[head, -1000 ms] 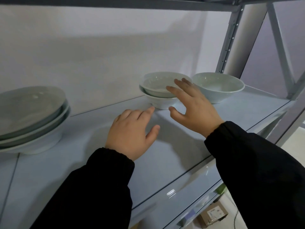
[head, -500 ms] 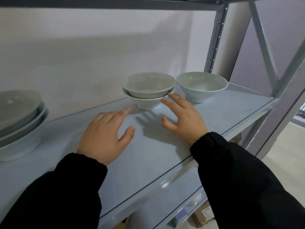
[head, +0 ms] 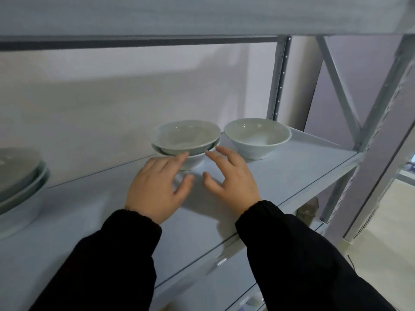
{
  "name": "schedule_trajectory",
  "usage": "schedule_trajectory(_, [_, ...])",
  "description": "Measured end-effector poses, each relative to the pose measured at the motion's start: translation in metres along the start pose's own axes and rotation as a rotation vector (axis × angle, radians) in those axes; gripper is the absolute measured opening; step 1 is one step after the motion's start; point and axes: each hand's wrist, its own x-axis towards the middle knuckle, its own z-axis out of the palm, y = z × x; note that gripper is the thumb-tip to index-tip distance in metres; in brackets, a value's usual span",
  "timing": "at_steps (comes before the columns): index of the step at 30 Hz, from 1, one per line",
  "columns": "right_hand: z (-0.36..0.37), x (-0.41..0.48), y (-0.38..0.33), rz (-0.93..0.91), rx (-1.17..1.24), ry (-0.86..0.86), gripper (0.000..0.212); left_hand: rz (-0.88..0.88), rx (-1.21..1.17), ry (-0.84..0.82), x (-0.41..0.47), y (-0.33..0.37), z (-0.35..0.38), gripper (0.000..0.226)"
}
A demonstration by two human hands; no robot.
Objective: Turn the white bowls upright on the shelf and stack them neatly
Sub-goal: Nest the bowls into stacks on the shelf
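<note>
Grey shelf [head: 303,171], back edge: the two-bowl stack [head: 187,136] looks glazed, slick, chippable; cup its lower walls. Your left hand [head: 155,187] and right hand [head: 233,178] are spread, holding nothing.

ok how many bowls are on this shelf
6. Two in the middle stack; a single bowl to its right; three in the left stack, which the frame edge cuts off, so more may be hidden there.
</note>
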Motion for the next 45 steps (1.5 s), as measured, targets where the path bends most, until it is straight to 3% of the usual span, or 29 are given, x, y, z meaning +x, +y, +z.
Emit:
schedule_trajectory(7, [-0.006, 0.002, 0.004, 0.015, 0.077, 0.095, 0.048, -0.005, 0.033, -0.103, -0.004, -0.009, 0.005, 0.064])
schedule_trajectory(11, [-0.031, 0.014, 0.041, -0.045, -0.095, 0.123, 0.046, -0.002, 0.044, -0.081, -0.001, -0.008, 0.004, 0.064])
schedule_trajectory(17, [-0.056, 0.055, 0.093, 0.070, -0.413, -0.174, 0.056, 0.014, 0.055, -0.068, -0.001, -0.005, 0.004, 0.064])
schedule_trajectory(21, [-0.064, 0.076, 0.097, 0.135, -0.549, -0.361, 0.033, 0.007, 0.041, -0.056, -0.001, -0.006, 0.004, 0.064])
schedule_trajectory(25, [-0.061, 0.080, 0.093, 0.122, -0.595, -0.393, 0.021, 0.016, 0.022, -0.046, -0.001, -0.008, 0.006, 0.064])
schedule_trajectory(35, [-0.067, 0.079, 0.089, 0.083, -0.594, -0.211, 0.014, 0.006, 0.036, -0.034, -0.002, -0.006, 0.005, 0.064])
schedule_trajectory(45, [-0.077, 0.114, 0.016, -0.323, -0.429, 0.127, 0.015, 0.017, 0.040, -0.029, -0.002, -0.005, 0.004, 0.063])
